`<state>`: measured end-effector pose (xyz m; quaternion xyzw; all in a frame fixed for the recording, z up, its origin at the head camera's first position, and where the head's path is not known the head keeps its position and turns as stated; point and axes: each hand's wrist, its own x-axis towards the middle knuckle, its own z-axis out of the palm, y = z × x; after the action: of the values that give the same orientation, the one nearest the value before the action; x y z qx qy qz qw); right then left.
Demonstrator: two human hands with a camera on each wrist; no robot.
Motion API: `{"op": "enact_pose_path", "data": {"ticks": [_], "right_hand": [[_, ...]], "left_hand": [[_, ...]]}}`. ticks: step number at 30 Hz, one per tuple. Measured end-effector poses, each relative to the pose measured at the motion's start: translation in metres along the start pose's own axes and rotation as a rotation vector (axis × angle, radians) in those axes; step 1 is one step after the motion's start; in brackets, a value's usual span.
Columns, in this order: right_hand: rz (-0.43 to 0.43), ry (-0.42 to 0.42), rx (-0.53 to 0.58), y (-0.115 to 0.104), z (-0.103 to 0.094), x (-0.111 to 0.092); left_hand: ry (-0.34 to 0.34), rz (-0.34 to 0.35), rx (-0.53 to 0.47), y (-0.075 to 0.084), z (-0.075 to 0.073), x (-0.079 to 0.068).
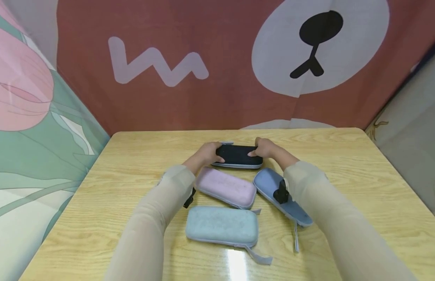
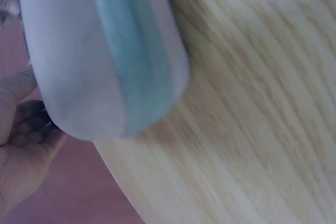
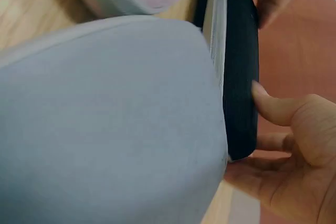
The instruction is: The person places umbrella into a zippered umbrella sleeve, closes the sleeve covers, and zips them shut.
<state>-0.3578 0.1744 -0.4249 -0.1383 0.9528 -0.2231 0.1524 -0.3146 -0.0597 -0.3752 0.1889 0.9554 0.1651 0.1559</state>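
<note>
At the far side of the table, a black zip case (image 1: 238,155) with a pale zip band is held between two hands. My left hand (image 1: 208,153) grips its left end, thumb on the near face. The right hand (image 1: 268,149) grips the other end, its thumb also in front; the right wrist view shows those fingers (image 3: 262,179) curled round the end of the case. Just nearer lies a pink-lilac case (image 1: 226,187), large in the left wrist view. A blue case (image 1: 270,179) lies slanted under my right forearm and fills much of the right wrist view.
A light blue-green case (image 1: 222,226) with a strap (image 1: 259,258) lies closest to me. The wooden table (image 1: 133,175) ends at a back edge just beyond my hands, against a brown printed cloth (image 1: 217,105). Flowered cloth (image 1: 34,156) hangs at the left.
</note>
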Motion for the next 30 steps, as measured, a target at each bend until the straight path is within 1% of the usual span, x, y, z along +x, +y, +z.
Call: {"op": "enact_pose_path", "data": {"ticks": [1,2,3,4,5,6,7,8,9,10,11,12,13,14,16,17,19,20,22,23,24,26,27,29,30], "right_hand": [[-0.026,0.027,-0.001,0.018,0.008,0.017],[-0.054,0.032,0.005,0.036,0.017,0.034],[-0.098,0.059,0.004,0.052,0.026,0.049],[-0.116,0.070,0.003,0.067,0.033,0.065],[-0.160,0.079,0.025,0.076,0.037,0.072],[-0.171,0.059,0.026,0.079,0.039,0.077],[-0.199,0.058,0.033,0.082,0.042,0.082],[-0.207,0.034,0.033,0.083,0.042,0.085],[-0.225,0.043,0.018,0.085,0.044,0.090],[-0.217,0.019,0.016,0.084,0.044,0.093],[-0.242,0.031,0.005,0.086,0.045,0.099],[-0.229,0.019,-0.017,0.086,0.046,0.103],[-0.238,0.026,-0.033,0.086,0.046,0.106],[-0.226,0.009,-0.049,0.086,0.046,0.109],[-0.231,0.011,-0.055,0.085,0.047,0.114],[-0.237,-0.005,-0.056,0.084,0.046,0.116],[-0.238,-0.024,-0.042,0.076,0.044,0.113],[-0.230,-0.053,-0.017,0.069,0.042,0.110],[-0.261,-0.062,0.020,0.058,0.038,0.106],[-0.270,-0.081,0.040,0.043,0.031,0.092],[-0.262,-0.088,0.054,0.035,0.028,0.088],[-0.238,-0.146,0.089,0.022,0.022,0.083],[-0.272,-0.131,0.091,0.021,0.022,0.084],[-0.299,-0.135,0.098,0.012,0.020,0.081],[-0.298,-0.142,0.094,0.012,0.021,0.087]], "left_hand": [[-0.007,0.012,0.023,-0.001,0.001,0.000],[-0.018,0.030,0.057,-0.002,0.002,0.000],[-0.034,0.047,0.090,-0.003,0.003,0.001],[-0.050,0.063,0.122,-0.003,0.004,0.001],[-0.062,0.078,0.156,-0.003,0.005,0.001],[-0.072,0.091,0.184,-0.002,0.005,0.001],[-0.082,0.095,0.206,-0.002,0.005,0.001],[-0.086,0.098,0.223,-0.001,0.006,0.001],[-0.086,0.099,0.235,0.000,0.006,0.001],[-0.083,0.099,0.244,0.000,0.006,0.001],[-0.081,0.099,0.251,0.000,0.006,0.000],[-0.081,0.100,0.255,0.001,0.006,0.000],[-0.083,0.101,0.261,0.001,0.006,0.000],[-0.084,0.106,0.267,0.001,0.006,0.000],[-0.084,0.114,0.276,0.001,0.007,-0.001],[-0.085,0.118,0.285,0.000,0.007,-0.001],[-0.078,0.128,0.302,0.000,0.008,-0.002],[-0.074,0.129,0.308,0.000,0.009,-0.002],[-0.060,0.137,0.332,-0.001,0.009,-0.003],[-0.057,0.138,0.343,-0.001,0.009,-0.004],[-0.052,0.142,0.358,-0.001,0.009,-0.004],[-0.064,0.133,0.386,-0.002,0.009,-0.002],[-0.065,0.135,0.396,-0.004,0.010,0.002],[-0.048,0.146,0.431,-0.009,0.013,0.004],[-0.036,0.155,0.449,-0.011,0.015,0.006]]}}
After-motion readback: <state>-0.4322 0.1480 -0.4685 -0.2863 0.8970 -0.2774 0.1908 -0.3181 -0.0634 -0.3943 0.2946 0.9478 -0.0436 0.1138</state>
